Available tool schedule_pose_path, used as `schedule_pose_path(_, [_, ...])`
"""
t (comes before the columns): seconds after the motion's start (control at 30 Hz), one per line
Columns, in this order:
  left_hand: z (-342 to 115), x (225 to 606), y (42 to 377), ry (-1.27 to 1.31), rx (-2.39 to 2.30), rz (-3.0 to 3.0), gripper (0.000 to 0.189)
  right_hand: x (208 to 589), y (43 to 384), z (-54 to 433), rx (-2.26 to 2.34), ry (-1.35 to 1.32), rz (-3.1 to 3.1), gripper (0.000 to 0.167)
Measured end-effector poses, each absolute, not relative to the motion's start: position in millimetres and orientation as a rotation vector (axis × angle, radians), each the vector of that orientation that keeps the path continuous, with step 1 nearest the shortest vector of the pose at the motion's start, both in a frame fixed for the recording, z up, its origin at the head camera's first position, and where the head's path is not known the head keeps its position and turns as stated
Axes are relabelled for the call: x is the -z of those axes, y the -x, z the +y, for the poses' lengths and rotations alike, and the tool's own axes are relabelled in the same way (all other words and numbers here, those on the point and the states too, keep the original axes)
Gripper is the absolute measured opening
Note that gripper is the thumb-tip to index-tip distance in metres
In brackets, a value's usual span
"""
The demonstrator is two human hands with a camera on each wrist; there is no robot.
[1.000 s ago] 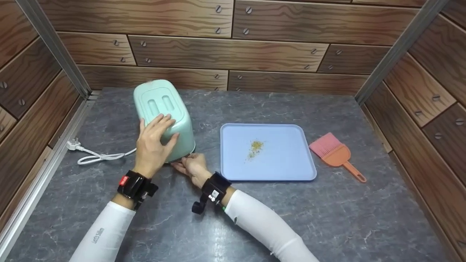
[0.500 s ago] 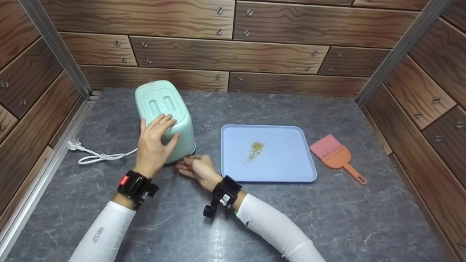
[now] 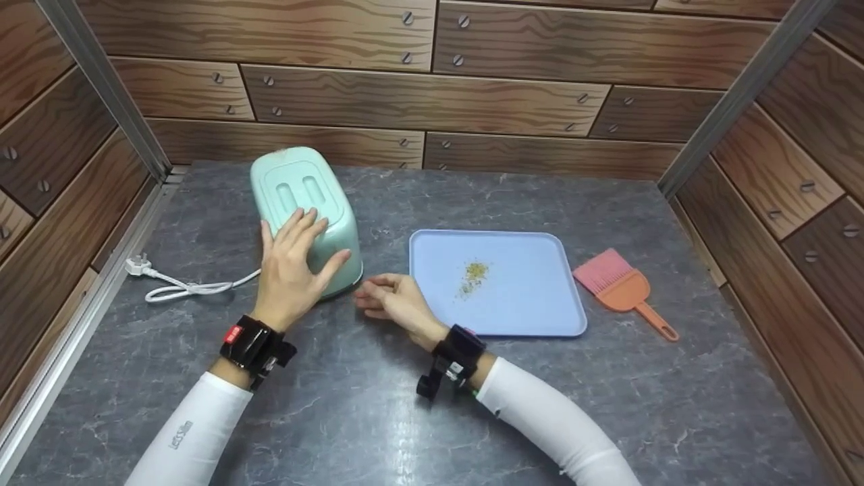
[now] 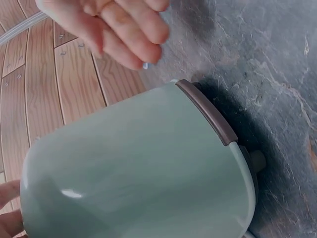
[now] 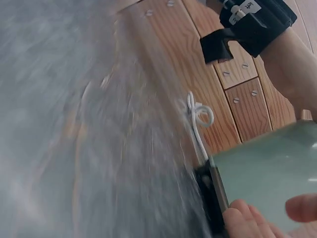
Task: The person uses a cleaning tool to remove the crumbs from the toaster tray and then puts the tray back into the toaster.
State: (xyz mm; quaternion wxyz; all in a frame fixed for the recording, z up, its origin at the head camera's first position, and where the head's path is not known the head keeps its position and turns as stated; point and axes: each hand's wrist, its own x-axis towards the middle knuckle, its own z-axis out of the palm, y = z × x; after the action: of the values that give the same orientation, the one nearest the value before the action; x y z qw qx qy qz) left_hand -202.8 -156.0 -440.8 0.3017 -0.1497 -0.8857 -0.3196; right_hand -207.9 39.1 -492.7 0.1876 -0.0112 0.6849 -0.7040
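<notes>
A mint-green toaster [image 3: 300, 177] stands at the left, its top bearing two closed oval slots. My left hand [image 3: 291, 273] rests spread on its near top edge. Two of that hand's fingertips [image 4: 9, 210] show at the edge of the left wrist view. A brown strip [image 4: 208, 111] lies flush along the toaster's lower edge. Just off the toaster's near right corner is my right hand [image 3: 399, 304], fingers loosely bent and holding nothing. It overlaps the left rim of a blue tray [image 3: 526, 297] in the head view. Yellowish-brown crumbs [image 3: 474, 271] lie on that tray.
Right of the tray lies a small brush [image 3: 624, 291] with pink bristles and an orange handle. A white power cord [image 3: 192, 289] with its plug [image 3: 138, 266] is coiled left of the toaster. Wood-patterned walls [image 3: 513, 101] enclose the grey tabletop [image 3: 540, 405] behind and at both sides.
My right hand has come away from the toaster's lower edge and moved right, toward the tray. The left hand stays on the toaster, its thumb a little more spread.
</notes>
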Motion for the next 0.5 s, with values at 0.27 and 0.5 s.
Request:
schedule_pose_path(0.27, [-149.6,445.0,195.4,0.444,0.785,-2.345,0.067,477.8,209.9,74.9,2.018,0.157,2.095,0.041])
schedule_pose_path(0.5, [-139.8,448.0,186.1,0.523,0.771,-2.309,0.068,466.7,215.4,107.9,1.906,0.251,2.365,0.039])
